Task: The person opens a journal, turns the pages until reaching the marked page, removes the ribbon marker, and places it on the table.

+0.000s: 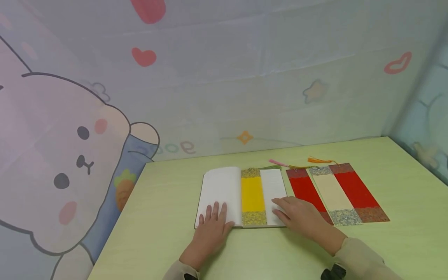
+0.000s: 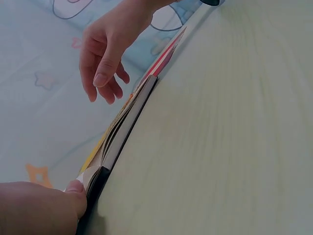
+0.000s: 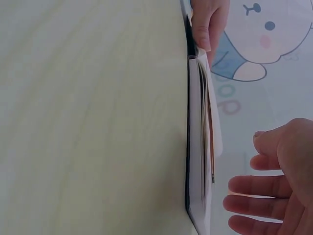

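An open book (image 1: 222, 182) with blank white pages and a dark cover lies on the table. My left hand (image 1: 211, 229) rests on the lower part of its left page, fingers spread. A yellow bookmark (image 1: 252, 194) with patterned ends lies on the right page along the spine; a green tassel (image 1: 271, 167) shows at its top. My right hand (image 1: 302, 216) is over the right page's outer edge. The left wrist view shows this right hand (image 2: 111, 54) raised above the book, holding nothing, its fingers loosely bent.
Right of the book lie a red bookmark (image 1: 301, 188), a cream one (image 1: 332, 190) and another red one (image 1: 357, 190), partly overlapping. Pink (image 1: 278, 162) and orange (image 1: 320, 160) tassels extend behind them. A printed cloth backdrop (image 1: 224, 89) stands behind the pale green table (image 1: 168, 217).
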A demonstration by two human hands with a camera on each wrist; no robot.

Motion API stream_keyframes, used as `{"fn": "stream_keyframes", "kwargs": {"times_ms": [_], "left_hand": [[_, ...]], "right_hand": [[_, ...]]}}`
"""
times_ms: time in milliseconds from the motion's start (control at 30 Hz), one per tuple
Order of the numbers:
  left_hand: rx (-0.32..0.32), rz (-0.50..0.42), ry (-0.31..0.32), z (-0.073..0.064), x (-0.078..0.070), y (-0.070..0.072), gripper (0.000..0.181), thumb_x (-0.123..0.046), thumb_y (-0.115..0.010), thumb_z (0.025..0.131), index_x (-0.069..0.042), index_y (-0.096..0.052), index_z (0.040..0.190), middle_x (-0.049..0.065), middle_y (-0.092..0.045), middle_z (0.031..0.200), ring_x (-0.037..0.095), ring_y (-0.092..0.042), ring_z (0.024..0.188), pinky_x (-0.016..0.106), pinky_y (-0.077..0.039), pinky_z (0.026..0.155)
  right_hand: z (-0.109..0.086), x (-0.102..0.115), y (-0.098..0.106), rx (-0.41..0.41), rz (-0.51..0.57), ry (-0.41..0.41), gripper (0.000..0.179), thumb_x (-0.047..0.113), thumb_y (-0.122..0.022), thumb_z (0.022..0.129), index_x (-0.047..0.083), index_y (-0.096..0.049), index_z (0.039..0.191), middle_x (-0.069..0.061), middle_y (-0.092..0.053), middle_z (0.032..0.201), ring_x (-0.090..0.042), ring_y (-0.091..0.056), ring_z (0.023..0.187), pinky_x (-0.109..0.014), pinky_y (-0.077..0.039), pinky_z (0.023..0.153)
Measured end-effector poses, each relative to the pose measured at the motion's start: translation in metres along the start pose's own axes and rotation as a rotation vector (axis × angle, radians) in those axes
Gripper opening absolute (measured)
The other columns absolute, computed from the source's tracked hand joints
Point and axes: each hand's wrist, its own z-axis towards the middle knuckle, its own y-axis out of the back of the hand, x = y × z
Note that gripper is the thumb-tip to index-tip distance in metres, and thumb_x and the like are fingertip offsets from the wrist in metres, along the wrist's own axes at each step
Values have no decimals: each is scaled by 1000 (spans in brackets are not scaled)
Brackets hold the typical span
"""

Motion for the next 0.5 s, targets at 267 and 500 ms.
{"fn": "stream_keyframes", "kwargs": {"times_ms": [267, 500], "left_hand": [[18, -23, 10, 1, -1, 2, 63, -46, -37, 97, -6, -30, 145, 21, -24, 148, 40, -18, 136, 59, -19, 104], [28, -21, 31, 2, -3, 2, 64, -47, -39, 97, -6, -31, 145, 21, -25, 148, 41, -18, 136, 60, -18, 104]], "right_hand": [[7, 0, 0, 84, 54, -103, 33, 29, -68, 84, 12, -65, 113, -3, -65, 100, -18, -61, 87, -34, -53, 70], [20, -1, -2, 201, 231, -238, 28, 28, -67, 86, 12, -66, 108, 7, -59, 82, -10, -49, 71, -25, -47, 64]]}}
